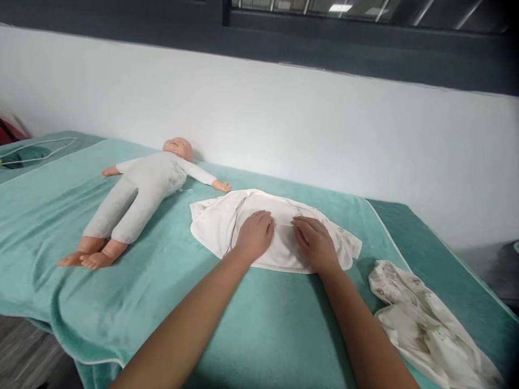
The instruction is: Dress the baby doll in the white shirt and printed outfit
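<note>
A white baby shirt (214, 229) lies spread in front of me, with small prints showing on its sleeve ends. My left hand (256, 235) rests on its middle, fingers together and thumb close to them, pinching the cloth. A short gap to the right, my right hand (315, 243) also pinches the fabric between thumb and fingers. A faint straight edge of cloth runs between the two hands. My fingers partly hide the shirt's centre. To the left, a baby doll (152, 173) in a white body suit lies on its back, one hand close to the shirt's corner.
Printed baby clothing (430, 324) lies crumpled at the right. A green towel-like sheet (251, 324) covers the table, with a darker green surface (395, 221) beyond its right edge. A white wall (284, 119) stands behind. A thin white cord (44, 143) lies far left.
</note>
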Available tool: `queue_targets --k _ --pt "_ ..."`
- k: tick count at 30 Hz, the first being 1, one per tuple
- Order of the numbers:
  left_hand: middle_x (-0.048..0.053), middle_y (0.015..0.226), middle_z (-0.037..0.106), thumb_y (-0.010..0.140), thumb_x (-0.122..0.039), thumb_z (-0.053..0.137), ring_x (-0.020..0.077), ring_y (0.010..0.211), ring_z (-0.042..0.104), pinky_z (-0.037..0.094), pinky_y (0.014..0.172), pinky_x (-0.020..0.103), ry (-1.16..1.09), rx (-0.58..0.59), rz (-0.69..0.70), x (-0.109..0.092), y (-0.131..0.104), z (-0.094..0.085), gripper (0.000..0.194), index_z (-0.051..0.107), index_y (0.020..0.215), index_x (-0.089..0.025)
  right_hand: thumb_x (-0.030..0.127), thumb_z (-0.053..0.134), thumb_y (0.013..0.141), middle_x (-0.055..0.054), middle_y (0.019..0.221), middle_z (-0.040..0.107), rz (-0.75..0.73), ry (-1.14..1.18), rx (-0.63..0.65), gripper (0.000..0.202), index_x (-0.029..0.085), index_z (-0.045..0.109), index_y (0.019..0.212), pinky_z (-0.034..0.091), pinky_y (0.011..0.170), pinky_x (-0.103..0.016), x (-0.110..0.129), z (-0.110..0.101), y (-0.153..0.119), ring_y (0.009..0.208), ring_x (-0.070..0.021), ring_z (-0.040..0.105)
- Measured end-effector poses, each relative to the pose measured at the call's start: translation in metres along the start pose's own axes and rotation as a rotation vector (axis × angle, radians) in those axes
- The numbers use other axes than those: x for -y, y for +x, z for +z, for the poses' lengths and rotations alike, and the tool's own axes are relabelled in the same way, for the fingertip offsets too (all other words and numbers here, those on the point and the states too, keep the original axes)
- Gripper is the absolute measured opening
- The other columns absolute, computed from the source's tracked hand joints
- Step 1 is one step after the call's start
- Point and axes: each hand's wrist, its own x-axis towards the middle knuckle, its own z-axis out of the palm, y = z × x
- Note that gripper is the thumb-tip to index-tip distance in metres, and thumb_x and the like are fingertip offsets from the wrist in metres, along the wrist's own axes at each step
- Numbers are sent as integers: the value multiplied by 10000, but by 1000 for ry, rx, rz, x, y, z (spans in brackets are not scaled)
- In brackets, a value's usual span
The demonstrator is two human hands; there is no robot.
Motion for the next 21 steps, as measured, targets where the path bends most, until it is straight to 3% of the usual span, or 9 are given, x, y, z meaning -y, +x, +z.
queue_targets --k 4,8,10,16,21 --pt "85 956 701 1027 -358 365 207 938 642 505 818 345 55 153 38 -19 -35 -21 370 667 894 -190 339 469 1005 -64 922 711 -4 -35 226 293 201 669 843 421 867 -350 7 0 0 901 -198 622" --pt "60 784 693 1028 -398 366 190 786 639 466 693 337 76 310 135 -27 -60 -35 447 681 779 -202 365 449 1013 -52 818 662 41 -101 248 349 190 619 763 387 793 -328 5 1 -1 819 -184 594" --pt "61 751 691 1033 -397 348 194 768 636 457 686 341 84 299 144 -27 -69 -37 478 685 758 -200 341 460 1005 -56 842 664 46 -138 229 306 190 628 798 393 820 -338 6 2 -2 839 -194 590" --pt "57 762 691 1035 -393 354 198 789 631 435 699 333 53 237 131 -25 -77 -38 454 669 773 -198 250 481 981 -112 1183 663 6 -125 56 189 190 651 1038 419 974 -389 30 -3 -16 1105 -248 575" --pt "47 769 678 1036 -405 358 181 778 623 407 662 318 23 244 50 -24 -76 -41 451 635 740 -207 344 445 1017 -63 814 646 176 -126 94 294 216 586 793 425 758 -335 51 -20 -49 822 -222 586"
